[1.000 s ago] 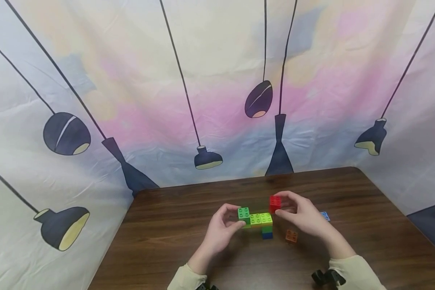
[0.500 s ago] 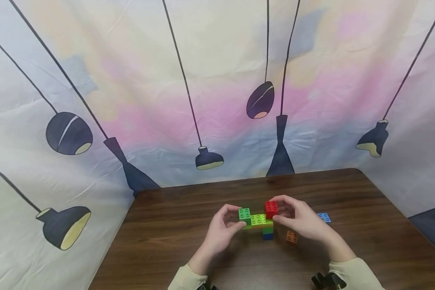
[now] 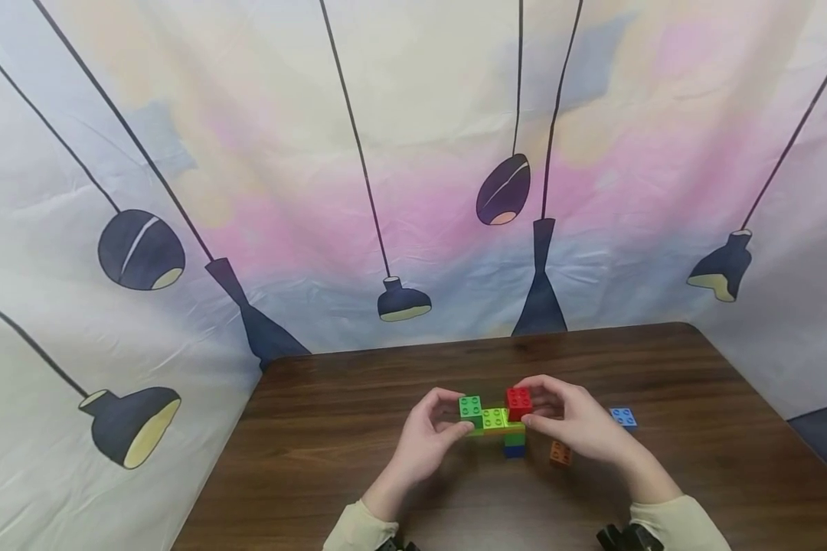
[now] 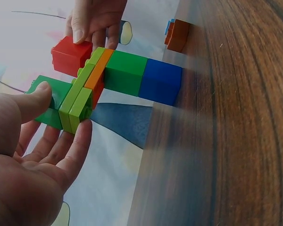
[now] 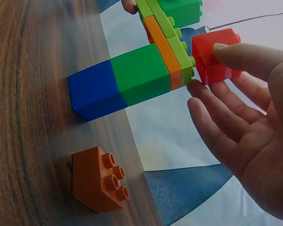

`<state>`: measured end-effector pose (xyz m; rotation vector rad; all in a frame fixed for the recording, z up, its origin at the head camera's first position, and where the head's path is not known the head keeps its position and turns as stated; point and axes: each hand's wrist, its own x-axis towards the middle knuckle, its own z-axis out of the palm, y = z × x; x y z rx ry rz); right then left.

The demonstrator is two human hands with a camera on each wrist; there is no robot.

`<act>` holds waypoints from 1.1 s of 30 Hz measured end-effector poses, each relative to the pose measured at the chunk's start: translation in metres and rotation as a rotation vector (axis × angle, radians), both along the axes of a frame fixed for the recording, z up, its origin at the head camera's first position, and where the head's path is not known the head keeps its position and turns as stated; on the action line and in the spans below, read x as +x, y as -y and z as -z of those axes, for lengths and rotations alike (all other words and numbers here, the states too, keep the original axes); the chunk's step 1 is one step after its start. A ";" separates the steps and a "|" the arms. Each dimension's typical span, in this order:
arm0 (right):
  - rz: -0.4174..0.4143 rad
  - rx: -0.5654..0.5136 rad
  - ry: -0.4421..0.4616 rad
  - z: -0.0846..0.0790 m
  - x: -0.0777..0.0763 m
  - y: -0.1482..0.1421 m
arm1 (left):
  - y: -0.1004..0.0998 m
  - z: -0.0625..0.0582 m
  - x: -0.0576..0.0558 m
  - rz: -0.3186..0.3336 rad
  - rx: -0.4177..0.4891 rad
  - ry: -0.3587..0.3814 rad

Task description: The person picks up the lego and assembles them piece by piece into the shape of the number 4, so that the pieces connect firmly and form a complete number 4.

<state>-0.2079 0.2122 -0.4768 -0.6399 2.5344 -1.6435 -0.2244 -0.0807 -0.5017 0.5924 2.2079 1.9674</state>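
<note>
My left hand [image 3: 420, 440] pinches a green building brick [image 3: 470, 411] on the left end of a bridge-like build. Lime-green bricks [image 3: 494, 418] form the span, with an orange layer [image 5: 162, 52] beneath. Under the right end stand another green brick [image 5: 140, 73] and, lowest, a dark blue brick [image 5: 95, 89] on the table. Between thumb and fingers, my right hand [image 3: 579, 417] holds a red brick [image 3: 519, 403] over the span's right end. In the right wrist view its underside faces the lime studs, close to them and slightly askew.
On the brown wooden table [image 3: 303, 444], an orange-brown brick [image 5: 92, 179] lies near the build's right side, studs showing. Farther right is a light blue brick [image 3: 623, 418]. A cloth printed with hanging lamps [image 3: 404, 300] covers the wall behind.
My right hand has brought the red brick left and down, from beside the build to over its right end. My left hand keeps its grip. The head view has shifted slightly.
</note>
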 end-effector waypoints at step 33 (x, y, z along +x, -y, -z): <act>-0.030 0.013 0.021 0.001 -0.002 0.001 | -0.002 -0.002 0.001 -0.019 -0.037 0.007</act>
